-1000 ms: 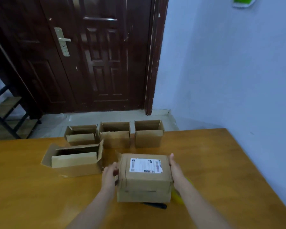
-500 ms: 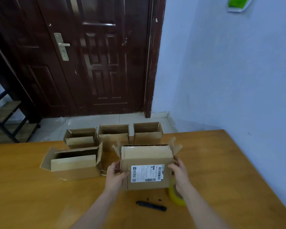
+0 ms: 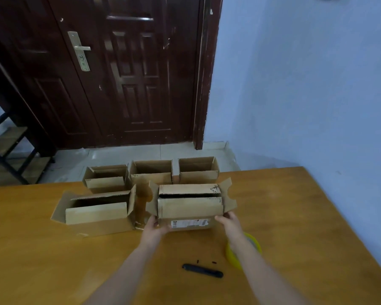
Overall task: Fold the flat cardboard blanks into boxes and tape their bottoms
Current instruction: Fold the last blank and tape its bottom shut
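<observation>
A cardboard box [image 3: 190, 209] with a white shipping label on its near side stands upright on the wooden table [image 3: 295, 216], top flaps spread. My left hand [image 3: 153, 227] grips its lower left corner and my right hand [image 3: 230, 222] grips its lower right corner. Just left of it stands another folded box [image 3: 97, 214] with open flaps. Three open boxes line the table's far edge: left [image 3: 106, 178], middle [image 3: 151, 171], right [image 3: 197, 170].
A yellow tape roll [image 3: 251, 245] lies under my right forearm near the table's right side. A black cutter [image 3: 202, 270] lies in front of me. A dark door [image 3: 119, 73] and a blue wall [image 3: 306, 84] stand beyond the table.
The labelled box was tipped from bottom-up to upright, then set farther back on the table beside the other box. Both hands slid down to its near lower corners.
</observation>
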Demonstrator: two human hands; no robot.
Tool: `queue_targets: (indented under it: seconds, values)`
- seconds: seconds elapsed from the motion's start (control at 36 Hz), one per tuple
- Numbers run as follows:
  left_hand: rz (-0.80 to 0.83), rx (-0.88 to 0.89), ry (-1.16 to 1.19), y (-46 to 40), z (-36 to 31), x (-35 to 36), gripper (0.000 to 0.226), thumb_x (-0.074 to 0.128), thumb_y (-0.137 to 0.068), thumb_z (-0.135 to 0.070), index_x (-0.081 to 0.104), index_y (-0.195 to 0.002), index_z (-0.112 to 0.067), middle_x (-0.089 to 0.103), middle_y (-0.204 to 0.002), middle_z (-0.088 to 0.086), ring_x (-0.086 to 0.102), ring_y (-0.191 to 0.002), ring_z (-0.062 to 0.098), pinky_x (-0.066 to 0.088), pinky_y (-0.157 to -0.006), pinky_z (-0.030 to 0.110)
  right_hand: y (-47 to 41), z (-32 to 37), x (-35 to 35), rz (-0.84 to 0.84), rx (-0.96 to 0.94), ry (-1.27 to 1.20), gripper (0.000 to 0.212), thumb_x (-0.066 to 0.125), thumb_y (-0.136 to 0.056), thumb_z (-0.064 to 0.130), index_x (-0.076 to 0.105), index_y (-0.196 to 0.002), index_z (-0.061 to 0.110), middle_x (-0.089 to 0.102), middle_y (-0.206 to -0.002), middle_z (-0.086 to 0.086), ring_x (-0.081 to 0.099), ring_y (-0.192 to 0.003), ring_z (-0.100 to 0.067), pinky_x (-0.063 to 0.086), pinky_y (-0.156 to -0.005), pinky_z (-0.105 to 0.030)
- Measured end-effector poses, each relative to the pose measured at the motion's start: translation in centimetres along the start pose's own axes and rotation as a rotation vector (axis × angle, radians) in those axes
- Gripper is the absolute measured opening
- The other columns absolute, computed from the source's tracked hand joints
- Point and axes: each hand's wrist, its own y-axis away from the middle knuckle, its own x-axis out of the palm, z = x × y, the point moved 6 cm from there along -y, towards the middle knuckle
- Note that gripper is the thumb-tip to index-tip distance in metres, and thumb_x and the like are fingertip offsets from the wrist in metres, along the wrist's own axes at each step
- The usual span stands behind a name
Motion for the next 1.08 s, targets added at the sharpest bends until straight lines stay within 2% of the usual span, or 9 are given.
queue_targets:
  seconds: [0.11, 0.19, 0.36, 0.53, 0.69, 0.81, 0.89, 0.97, 1.08]
  values:
    - [0.094, -0.106, 0.022, -0.7, 0.6, 0.4, 0.089, 0.073, -0.081, -0.018, 0.018, -0.151, -0.019, 0.027, -0.154, 0.010, 0.031, -0.138, 0.033, 0.031, -0.112, 0.048, -0.5, -0.7, 0.6, 0.030, 0.078, 0.005, 0.052, 0.057, -0.092, 0.014, 0.036, -0.140, 0.017, 0.045, -0.135, -0.003, 0.042, -0.127, -0.024, 0.033, -0.108, -0.038]
    - [0.138, -0.095, 0.040, -0.6, 0.2, 0.8, 0.091, 0.070, -0.083, -0.015, 0.011, -0.151, -0.021, 0.020, -0.156, 0.010, 0.027, -0.140, 0.034, 0.030, -0.112, 0.045, -0.7, -0.9, 1.1, 0.039, 0.102, 0.025, 0.066, 0.058, -0.092, 0.021, 0.024, -0.148, 0.016, 0.036, -0.149, -0.004, 0.035, -0.136, -0.025, 0.029, -0.113, -0.044]
    - [0.105, -0.111, -0.053, -0.9, 0.1, 0.4, 0.094, 0.072, -0.081, -0.020, 0.010, -0.152, -0.022, 0.021, -0.156, 0.010, 0.024, -0.141, 0.034, 0.026, -0.114, 0.050, -0.6, -0.6, 1.0, 0.062, 0.115, 0.078, 0.068, 0.057, -0.093, 0.021, 0.021, -0.149, 0.014, 0.032, -0.151, -0.006, 0.032, -0.137, -0.026, 0.027, -0.114, -0.045]
    - [0.006, -0.022, -0.122, -0.1, -0.8, -0.4, 0.108, 0.077, -0.075, -0.014, 0.001, -0.152, -0.027, 0.022, -0.156, 0.008, 0.021, -0.143, 0.030, 0.022, -0.115, 0.050, -0.4, -0.1, 0.4, 0.061, 0.087, 0.155, 0.067, 0.056, -0.094, 0.022, 0.021, -0.150, 0.010, 0.028, -0.153, -0.008, 0.028, -0.140, -0.027, 0.025, -0.112, -0.040]
    - [-0.082, -0.015, -0.430, 0.8, -1.5, -2.3, 0.077, 0.072, -0.080, -0.019, 0.032, -0.146, -0.012, 0.047, -0.141, 0.010, 0.046, -0.129, 0.027, 0.043, -0.104, 0.043, 1.2, 2.3, -1.5, -0.035, -0.111, 0.361, 0.055, 0.048, -0.097, 0.035, 0.034, -0.145, 0.013, 0.038, -0.149, -0.005, 0.036, -0.136, -0.022, 0.031, -0.113, -0.042]
    - [-0.109, 0.098, -0.672, 2.1, -5.5, -3.6, 0.039, 0.067, -0.084, -0.025, 0.053, -0.119, -0.016, 0.062, -0.110, 0.002, 0.061, -0.099, 0.017, 0.053, -0.085, 0.033, 2.2, 6.3, -3.5, -0.116, -0.326, 0.601, 0.052, 0.041, -0.099, 0.037, 0.032, -0.146, 0.017, 0.034, -0.151, -0.002, 0.030, -0.139, -0.019, 0.029, -0.114, -0.039]
    - [-0.164, 0.203, -0.871, 3.4, -9.4, -4.5, 0.011, 0.058, -0.090, -0.028, 0.053, -0.096, -0.021, 0.057, -0.083, -0.006, 0.057, -0.075, 0.009, 0.047, -0.063, 0.021, 1.9, 9.4, -4.2, -0.117, -0.398, 0.761, 0.053, 0.037, -0.100, 0.039, 0.029, -0.148, 0.016, 0.031, -0.153, -0.003, 0.028, -0.141, -0.019, 0.029, -0.112, -0.039]
    - [-0.247, 0.268, -1.088, 4.2, -13.0, -5.6, 0.012, 0.054, -0.091, -0.032, 0.053, -0.096, -0.020, 0.056, -0.082, -0.005, 0.056, -0.073, 0.012, 0.043, -0.056, 0.022, 1.8, 12.7, -3.6, -0.078, -0.473, 0.912, 0.053, 0.035, -0.100, 0.039, 0.030, -0.147, 0.013, 0.033, -0.152, -0.004, 0.032, -0.138, -0.022, 0.032, -0.108, -0.037]
    - [-0.261, 0.303, -1.173, 5.5, -17.5, -6.2, 0.034, 0.054, -0.090, -0.030, 0.052, -0.122, -0.019, 0.063, -0.107, 0.002, 0.061, -0.093, 0.019, 0.054, -0.074, 0.031, 2.8, 17.0, -1.2, 0.007, -0.562, 1.052, 0.054, 0.032, -0.101, 0.037, 0.024, -0.149, 0.016, 0.028, -0.155, -0.001, 0.031, -0.139, -0.021, 0.030, -0.110, -0.037]
